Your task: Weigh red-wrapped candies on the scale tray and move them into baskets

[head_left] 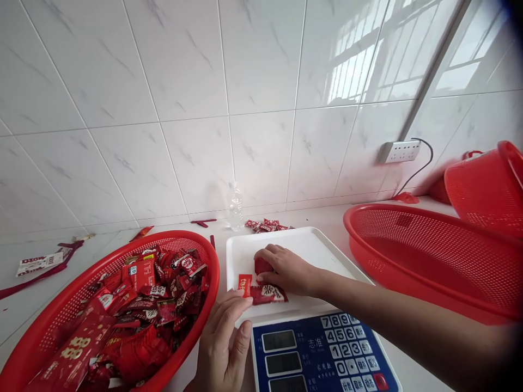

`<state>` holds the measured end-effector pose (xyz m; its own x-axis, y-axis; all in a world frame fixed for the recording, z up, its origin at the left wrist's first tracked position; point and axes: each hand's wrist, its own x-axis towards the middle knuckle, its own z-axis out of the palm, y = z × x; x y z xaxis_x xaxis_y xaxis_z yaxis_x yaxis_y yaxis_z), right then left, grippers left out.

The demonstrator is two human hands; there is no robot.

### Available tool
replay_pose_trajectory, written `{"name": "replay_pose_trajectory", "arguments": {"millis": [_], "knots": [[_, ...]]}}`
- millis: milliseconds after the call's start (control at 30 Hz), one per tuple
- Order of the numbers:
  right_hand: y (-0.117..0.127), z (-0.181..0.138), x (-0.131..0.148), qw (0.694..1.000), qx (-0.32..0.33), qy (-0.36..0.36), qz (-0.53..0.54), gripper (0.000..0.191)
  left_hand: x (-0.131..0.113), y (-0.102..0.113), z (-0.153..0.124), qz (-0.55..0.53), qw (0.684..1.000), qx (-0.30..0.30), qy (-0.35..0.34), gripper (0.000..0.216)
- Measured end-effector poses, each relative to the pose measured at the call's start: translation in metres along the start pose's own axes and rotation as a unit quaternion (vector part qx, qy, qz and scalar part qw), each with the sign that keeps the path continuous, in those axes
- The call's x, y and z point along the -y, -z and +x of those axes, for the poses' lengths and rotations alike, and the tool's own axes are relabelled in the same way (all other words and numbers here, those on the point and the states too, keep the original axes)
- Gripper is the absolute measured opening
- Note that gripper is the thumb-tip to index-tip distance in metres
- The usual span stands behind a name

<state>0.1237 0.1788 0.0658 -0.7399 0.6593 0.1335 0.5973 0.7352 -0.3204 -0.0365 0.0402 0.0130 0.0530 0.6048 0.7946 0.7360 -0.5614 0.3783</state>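
Observation:
On the white pan (314,242) of a digital scale lie a few red wrapped sweets. My right hand (284,269) reaches in from the right, its fingers curled around a red wrapped sweet (261,265) partly hidden beneath them. Just below it lies a dark red sweet packet (269,294) with pale lettering. A small bright red packet (245,283) stands beside that one. My left hand (229,332) is at the pan's near left corner, fingers stretched out and thumb apart, with the fingertips at the small packet's lower edge.
Left of the scale is a red basket (213,267) full of wrapped sweets. Another red basket (368,245) stands to the right, more red baskets (482,185) behind it. Near the tiled wall are a clear plastic bottle (236,207) and several small packets (267,225). The scale's keypad (347,348) faces me.

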Motion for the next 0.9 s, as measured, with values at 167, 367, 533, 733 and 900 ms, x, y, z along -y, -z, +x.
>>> {"name": "replay_pose_trajectory", "arguments": {"millis": [167,367,533,733,900], "knots": [[0.014,0.0,-0.002,0.998,-0.032,-0.058,0.015,0.035,-0.004,0.003,0.004,0.002,1.0,-0.004,-0.007,0.024],[0.032,-0.01,0.019,0.99,0.057,0.02,0.127,0.055,-0.005,0.003,0.004,0.005,1.0,-0.017,-0.023,0.024],[0.019,-0.016,0.037,0.988,0.126,0.09,-0.008,0.057,-0.005,0.003,0.005,0.004,0.999,-0.022,-0.029,0.024],[0.01,-0.016,0.045,0.987,0.107,0.093,-0.07,0.036,-0.004,0.003,0.005,0.001,1.0,-0.019,-0.025,0.024],[0.006,-0.014,0.046,0.991,0.078,0.065,-0.083,0.024,-0.004,0.002,0.006,-0.003,0.999,-0.026,-0.028,0.023]]}}
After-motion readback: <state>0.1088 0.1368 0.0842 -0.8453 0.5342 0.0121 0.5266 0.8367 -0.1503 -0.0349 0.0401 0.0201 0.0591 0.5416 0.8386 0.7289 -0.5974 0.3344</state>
